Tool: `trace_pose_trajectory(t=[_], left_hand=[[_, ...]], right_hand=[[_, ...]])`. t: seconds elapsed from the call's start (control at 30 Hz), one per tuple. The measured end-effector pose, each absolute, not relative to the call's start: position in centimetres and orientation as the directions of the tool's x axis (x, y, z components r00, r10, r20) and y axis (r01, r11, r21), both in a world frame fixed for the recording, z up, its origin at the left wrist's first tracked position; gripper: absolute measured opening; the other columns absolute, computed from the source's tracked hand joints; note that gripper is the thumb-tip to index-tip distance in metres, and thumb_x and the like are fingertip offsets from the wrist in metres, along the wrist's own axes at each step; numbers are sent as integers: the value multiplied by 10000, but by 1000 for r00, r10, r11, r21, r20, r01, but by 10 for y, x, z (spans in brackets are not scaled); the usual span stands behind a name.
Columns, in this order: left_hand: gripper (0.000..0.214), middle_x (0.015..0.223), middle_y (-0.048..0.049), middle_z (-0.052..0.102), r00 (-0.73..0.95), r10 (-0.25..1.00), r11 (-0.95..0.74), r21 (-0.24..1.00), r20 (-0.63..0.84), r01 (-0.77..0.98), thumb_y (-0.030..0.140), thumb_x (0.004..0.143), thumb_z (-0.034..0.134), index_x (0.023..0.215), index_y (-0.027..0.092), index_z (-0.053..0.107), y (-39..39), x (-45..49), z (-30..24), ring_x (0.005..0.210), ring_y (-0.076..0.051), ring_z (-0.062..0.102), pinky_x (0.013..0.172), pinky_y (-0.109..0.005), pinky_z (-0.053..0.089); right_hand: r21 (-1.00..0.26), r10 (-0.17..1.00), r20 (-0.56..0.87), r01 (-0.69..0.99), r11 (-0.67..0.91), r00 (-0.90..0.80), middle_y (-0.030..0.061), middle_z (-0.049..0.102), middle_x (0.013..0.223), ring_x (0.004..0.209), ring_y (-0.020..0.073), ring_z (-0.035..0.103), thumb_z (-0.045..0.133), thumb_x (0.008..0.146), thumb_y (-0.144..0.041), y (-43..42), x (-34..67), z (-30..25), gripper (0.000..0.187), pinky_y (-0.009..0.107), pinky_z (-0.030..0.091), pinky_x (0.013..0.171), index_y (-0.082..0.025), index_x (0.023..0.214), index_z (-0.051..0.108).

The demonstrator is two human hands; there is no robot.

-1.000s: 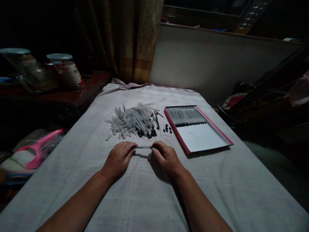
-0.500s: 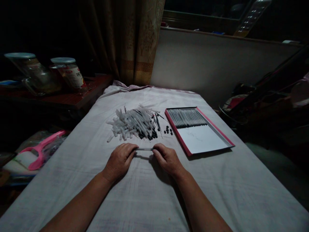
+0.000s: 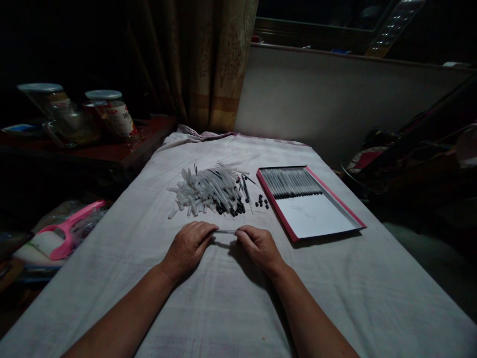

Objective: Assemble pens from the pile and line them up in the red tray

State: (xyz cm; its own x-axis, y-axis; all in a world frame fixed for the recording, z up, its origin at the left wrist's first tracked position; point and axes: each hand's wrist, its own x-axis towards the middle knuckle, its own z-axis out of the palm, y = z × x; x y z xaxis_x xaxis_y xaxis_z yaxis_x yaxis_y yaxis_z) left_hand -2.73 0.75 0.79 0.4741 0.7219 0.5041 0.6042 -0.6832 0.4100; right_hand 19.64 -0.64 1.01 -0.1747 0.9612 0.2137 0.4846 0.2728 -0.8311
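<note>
A thin, pale pen is stretched level between my two hands, just above the cloth. My left hand pinches one end of it, and my right hand pinches the other; both ends are hidden by the fingers. Beyond the hands lies a pile of clear pen barrels and caps, with black end pieces along its near side. Several small black plugs are scattered to the right of the pile. A shallow red-edged box holds a row of pens along its far half, on a white base.
A pale cloth covers the surface under everything. To the left, a dark red side table carries a lidded jar and a glass jug. Below it is a pink-handled item. A curtain hangs at the back.
My left hand has shifted slightly right, closer to my right hand, so less of the pen shows between them. The whole view has also moved a little.
</note>
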Motion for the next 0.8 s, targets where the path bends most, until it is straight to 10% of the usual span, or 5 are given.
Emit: trace_pose_trajectory(t=[0.53,0.8], left_hand=[[229,1039,-149,685,3,933,-79,197,360,977,384,867,541,925,195,657,43,-100,12,1006,-365,605,849,-494,458],[242,853,-3,721,86,943,-268,577,323,772,424,876,519,992,235,616,34,-80,19,748,-175,668,684,-253,496]], right_hand=[[-994,986,67,94,53,150,36,683,662,462,106,507,642,773,-479,-2,200,18,320,225,415,440,-163,817,657],[-997,979,77,46,70,188,42,694,682,505,120,549,634,758,-416,-4,198,26,268,229,441,458,-167,855,656]])
